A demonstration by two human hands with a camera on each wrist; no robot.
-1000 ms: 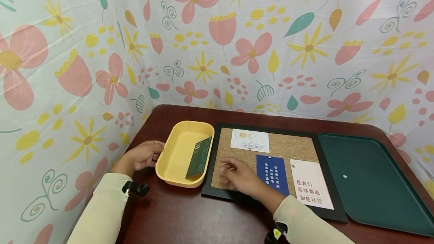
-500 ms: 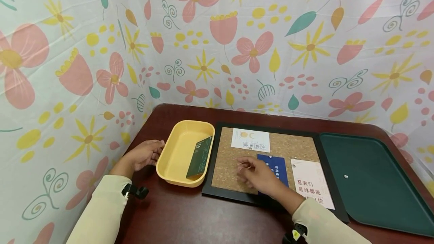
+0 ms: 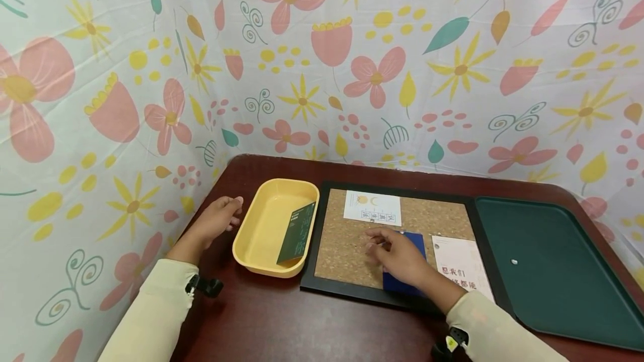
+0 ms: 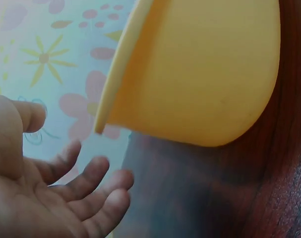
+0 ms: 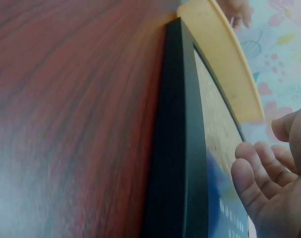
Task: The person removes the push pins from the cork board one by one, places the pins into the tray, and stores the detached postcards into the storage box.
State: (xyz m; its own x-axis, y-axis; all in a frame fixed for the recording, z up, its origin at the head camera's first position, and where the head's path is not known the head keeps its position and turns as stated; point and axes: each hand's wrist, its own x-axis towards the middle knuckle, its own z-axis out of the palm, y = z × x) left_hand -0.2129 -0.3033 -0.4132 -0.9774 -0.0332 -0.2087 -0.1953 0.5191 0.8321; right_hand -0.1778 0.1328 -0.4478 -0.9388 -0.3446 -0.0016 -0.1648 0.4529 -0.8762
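My left hand (image 3: 217,221) is held just left of a yellow plastic basin (image 3: 263,222), its fingers loosely bent around nothing. In the left wrist view a gap shows between those fingertips (image 4: 121,178) and the basin's rim (image 4: 113,91). A dark green card (image 3: 297,233) with pale writing leans inside the basin against its right wall. Over the black-framed cork board (image 3: 344,253) hovers my right hand (image 3: 402,256), relaxed and holding nothing. It partly hides a blue card (image 3: 416,243) on the board. A white card (image 3: 372,208) and a pale pink card (image 3: 460,261) also lie on the cork.
A dark green tray (image 3: 548,256) sits right of the board, with one small pale pin (image 3: 514,262) in it. The reddish-brown table (image 3: 282,317) runs back to a flower-patterned cloth (image 3: 322,94) hung behind and along the left.
My left hand has let go of the basin's left rim and drawn slightly away. The right hand has moved right across the cork, now over the blue card. The basin stays put.
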